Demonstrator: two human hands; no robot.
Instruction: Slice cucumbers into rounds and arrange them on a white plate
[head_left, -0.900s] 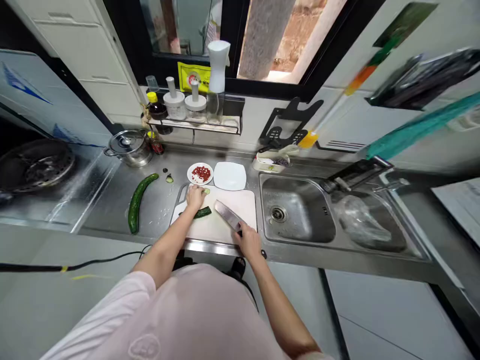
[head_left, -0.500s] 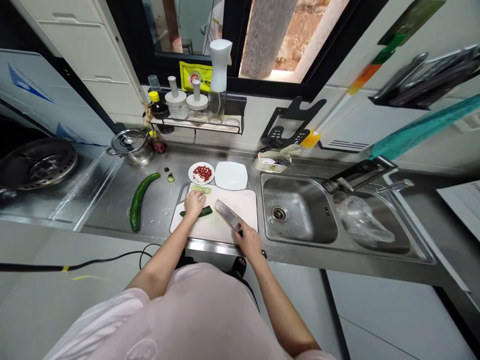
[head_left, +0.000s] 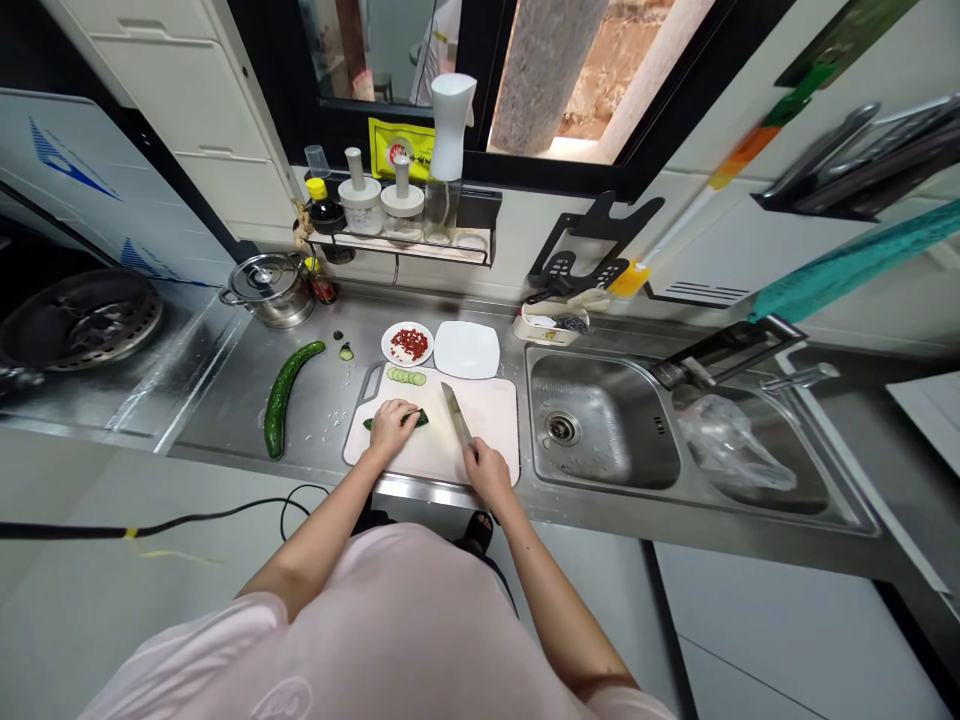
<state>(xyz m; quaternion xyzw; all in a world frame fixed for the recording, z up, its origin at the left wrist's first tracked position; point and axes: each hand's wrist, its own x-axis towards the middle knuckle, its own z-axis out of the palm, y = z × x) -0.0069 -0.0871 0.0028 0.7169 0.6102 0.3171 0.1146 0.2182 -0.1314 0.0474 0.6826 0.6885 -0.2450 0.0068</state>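
My left hand (head_left: 391,429) is closed over a short dark green cucumber piece (head_left: 421,417), which lies across the white cutting board (head_left: 480,430). Both ends of the piece show beside the hand. In my right hand (head_left: 488,470) is the handle of a knife (head_left: 456,412), its blade pointing away from me over the board, to the right of the piece and apart from it. A row of thin cucumber slices (head_left: 406,376) lies at the board's far left edge. On the steel counter to the left rests a long whole cucumber (head_left: 285,398).
Behind the board stand a plate of chopped red pieces (head_left: 408,344) and a bare white plate (head_left: 466,349). A sink (head_left: 607,420) is at the right, with a plastic bag (head_left: 731,440) in its second basin. A lidded pot (head_left: 271,290) stands at the back left.
My left hand has moved back from the slices onto the cucumber piece. The knife has turned so that its blade points more straight away from me. The whole view has shifted slightly.
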